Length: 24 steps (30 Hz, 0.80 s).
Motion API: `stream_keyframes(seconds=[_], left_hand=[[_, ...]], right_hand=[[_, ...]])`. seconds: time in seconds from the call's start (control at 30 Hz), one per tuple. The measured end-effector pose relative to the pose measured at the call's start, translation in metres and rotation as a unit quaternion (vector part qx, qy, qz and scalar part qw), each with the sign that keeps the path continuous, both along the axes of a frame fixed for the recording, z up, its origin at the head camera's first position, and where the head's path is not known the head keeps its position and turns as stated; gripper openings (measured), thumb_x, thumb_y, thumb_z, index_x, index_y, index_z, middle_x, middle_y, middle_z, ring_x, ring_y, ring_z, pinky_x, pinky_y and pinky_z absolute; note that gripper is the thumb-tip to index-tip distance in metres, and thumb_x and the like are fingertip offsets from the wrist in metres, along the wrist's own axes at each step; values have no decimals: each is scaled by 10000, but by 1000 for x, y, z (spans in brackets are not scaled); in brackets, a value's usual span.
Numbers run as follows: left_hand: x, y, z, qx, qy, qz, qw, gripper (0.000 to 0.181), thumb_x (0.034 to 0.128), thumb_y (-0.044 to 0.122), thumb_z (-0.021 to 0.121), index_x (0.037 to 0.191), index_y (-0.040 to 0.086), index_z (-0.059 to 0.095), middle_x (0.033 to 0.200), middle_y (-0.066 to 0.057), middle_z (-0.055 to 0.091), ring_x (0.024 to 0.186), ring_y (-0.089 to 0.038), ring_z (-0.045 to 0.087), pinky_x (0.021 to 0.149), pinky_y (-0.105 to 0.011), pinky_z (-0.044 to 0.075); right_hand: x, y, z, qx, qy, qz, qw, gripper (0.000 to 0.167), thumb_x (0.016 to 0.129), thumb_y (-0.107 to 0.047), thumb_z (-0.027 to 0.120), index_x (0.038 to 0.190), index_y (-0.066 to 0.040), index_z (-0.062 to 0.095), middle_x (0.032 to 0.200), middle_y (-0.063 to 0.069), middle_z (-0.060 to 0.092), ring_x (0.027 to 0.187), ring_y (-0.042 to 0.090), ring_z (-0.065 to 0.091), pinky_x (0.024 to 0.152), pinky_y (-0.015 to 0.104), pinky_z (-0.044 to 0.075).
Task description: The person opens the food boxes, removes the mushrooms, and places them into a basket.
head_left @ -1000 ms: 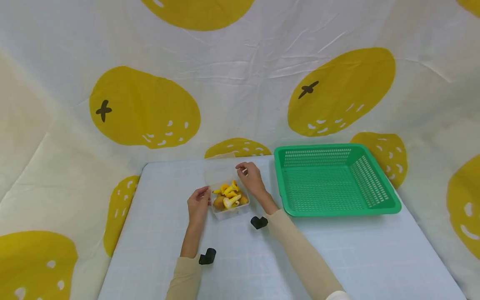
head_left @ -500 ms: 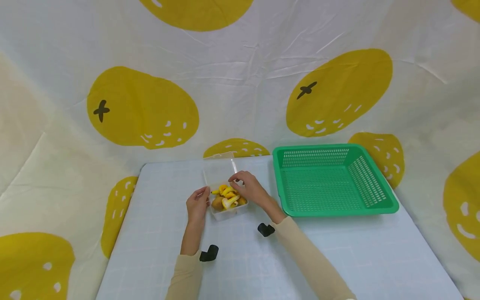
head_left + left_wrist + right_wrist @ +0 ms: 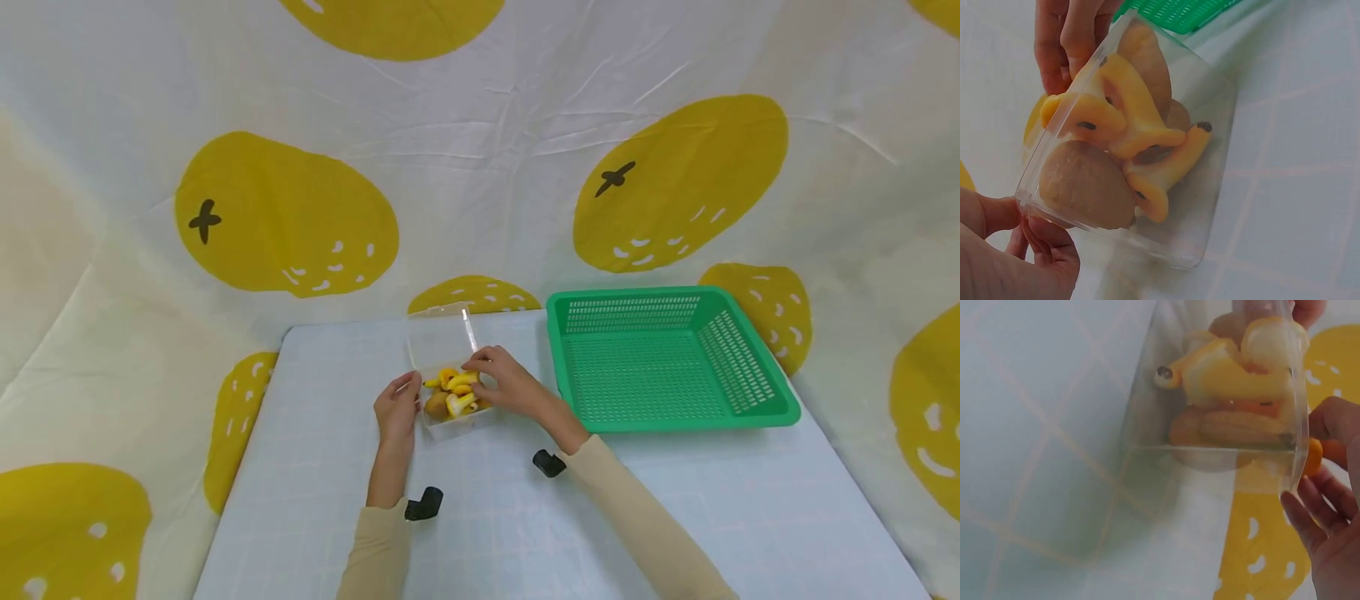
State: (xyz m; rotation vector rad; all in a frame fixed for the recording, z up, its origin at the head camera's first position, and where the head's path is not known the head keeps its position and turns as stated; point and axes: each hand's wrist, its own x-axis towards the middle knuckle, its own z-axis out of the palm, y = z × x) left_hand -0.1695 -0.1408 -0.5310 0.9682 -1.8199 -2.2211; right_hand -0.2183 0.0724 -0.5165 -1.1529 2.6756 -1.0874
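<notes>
In the head view a clear plastic box (image 3: pixel 450 429) with its lid (image 3: pixel 441 337) raised at the back stands mid-table. Several yellow trumpet-shaped mushrooms (image 3: pixel 1141 119) with dark tips fill it, along with brown, potato-like lumps (image 3: pixel 1085 181). My left hand (image 3: pixel 397 407) pinches the box's left rim between thumb and fingers. Over the right side of the box, my right hand (image 3: pixel 510 383) has thumb and fingertips around a yellow mushroom (image 3: pixel 465 379) at the top of the pile. In the right wrist view an orange-yellow end (image 3: pixel 1314 456) shows between those fingers, partly hidden by them.
A green perforated basket (image 3: pixel 566 408) stands to the right of the box, near the right forearm. A pale checked cloth (image 3: pixel 315 467) covers the table. Behind it hangs a white curtain (image 3: pixel 480 208) printed with large yellow fruit.
My right hand has come down from the raised lid to the mushrooms at the box's right side. One mushroom has shifted slightly under its fingers. My left hand stays at the rim.
</notes>
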Motion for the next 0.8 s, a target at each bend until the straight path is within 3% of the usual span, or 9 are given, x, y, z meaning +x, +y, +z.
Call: stream_keyframes(seconds=[0.13,0.43,0.6,0.8], left_hand=[[0,1,-1,-3,-16,12,10000,329,970,190,736,1233,-3,695,907,-6,628,799,-158,544,615,-179,473],[0,2,-1,-55,-43,57,10000,342,975,208,731,1246,2,692,985,-42,642,808,-146,542,620,-181,474],[0,1,0,-70,-110,1,9999,339,982,216,724,1255,18,692,1032,-61,636,847,-170,535,640,-189,481],[0,1,-1,-152,-191,-40,9997,344,990,230,714,1272,35,689,1090,-86,634,859,-177,530,649,-188,478]], right_hand=[[4,-2,3,210,347,-106,9991,254,939,-50,692,1189,-16,726,1185,117,565,1092,254,479,914,349,499],[9,-2,21,344,41,-515,9981,196,937,-83,757,1101,-73,651,1110,43,615,1035,212,512,915,350,516],[6,9,20,-82,-379,-629,9973,199,956,-128,747,1112,-75,636,1058,40,656,1008,202,590,932,385,542],[5,26,24,-665,-691,-878,9915,252,979,-137,712,1182,-49,591,1017,76,691,937,217,656,846,410,585]])
